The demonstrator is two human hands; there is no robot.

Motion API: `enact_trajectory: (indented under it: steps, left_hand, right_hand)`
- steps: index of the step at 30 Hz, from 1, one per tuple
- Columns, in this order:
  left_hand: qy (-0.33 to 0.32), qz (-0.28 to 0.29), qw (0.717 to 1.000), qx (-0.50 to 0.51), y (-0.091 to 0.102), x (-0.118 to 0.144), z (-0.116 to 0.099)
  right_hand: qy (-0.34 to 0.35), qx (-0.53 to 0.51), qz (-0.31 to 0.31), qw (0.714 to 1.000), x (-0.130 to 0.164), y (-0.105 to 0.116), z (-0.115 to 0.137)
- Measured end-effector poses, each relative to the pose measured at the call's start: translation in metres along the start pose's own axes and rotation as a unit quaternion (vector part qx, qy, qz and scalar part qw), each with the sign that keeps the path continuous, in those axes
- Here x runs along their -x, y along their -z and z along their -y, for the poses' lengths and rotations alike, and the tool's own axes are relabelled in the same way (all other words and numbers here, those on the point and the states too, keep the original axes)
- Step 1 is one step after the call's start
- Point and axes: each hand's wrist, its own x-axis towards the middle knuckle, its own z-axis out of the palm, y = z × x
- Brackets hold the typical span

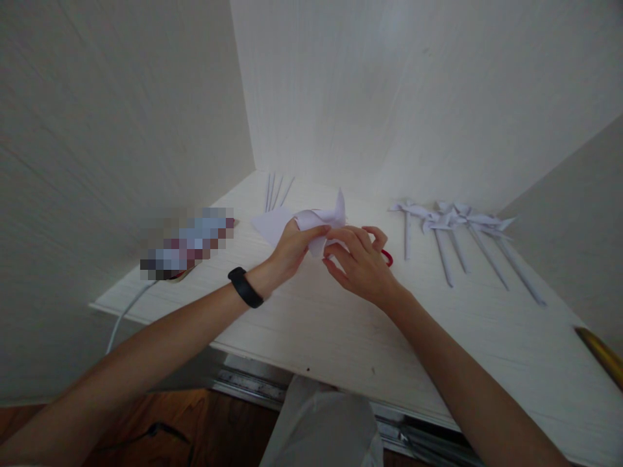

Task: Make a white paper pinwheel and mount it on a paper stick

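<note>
White desk [341, 337]: both hands' fingers pinch folded paper [318, 224] mid-desk, clear of edges.

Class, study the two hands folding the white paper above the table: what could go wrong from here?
The left hand and right hand pinch the folded paper in mid-air, so a hard tug might tear or crease it. The red scissors lie right under the right hand and could nick it.

Both hands, left [292, 250] and right [357, 263], pinch a folded paper pinwheel [324, 220].
</note>
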Motion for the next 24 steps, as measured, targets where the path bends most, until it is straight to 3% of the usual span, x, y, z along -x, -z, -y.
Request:
enact_trajectory:
  steps: [6, 13, 18, 24]
  left_hand:
    - [0.005, -0.024, 1.000, -0.015, -0.0011, 0.0002, -0.0027]
    - [-0.008, -0.015, 1.000, -0.018, -0.0018, 0.0015, -0.0024]
    - [-0.006, 0.011, 1.000, -0.013, -0.0018, 0.0019, -0.0016]
    - [0.001, -0.026, 0.999, -0.020, -0.0040, 0.0013, -0.0055]
  right_hand:
    - [-0.020, -0.031, -0.003, 0.999, 0.0011, 0.0059, -0.0083]
    - [-0.016, -0.018, 0.055, 0.998, 0.0007, 0.0010, -0.0027]
    - [-0.010, -0.011, 0.010, 1.000, 0.0007, 0.0006, -0.0028]
    - [-0.094, -0.104, -0.035, 0.989, -0.0008, 0.0050, -0.0074]
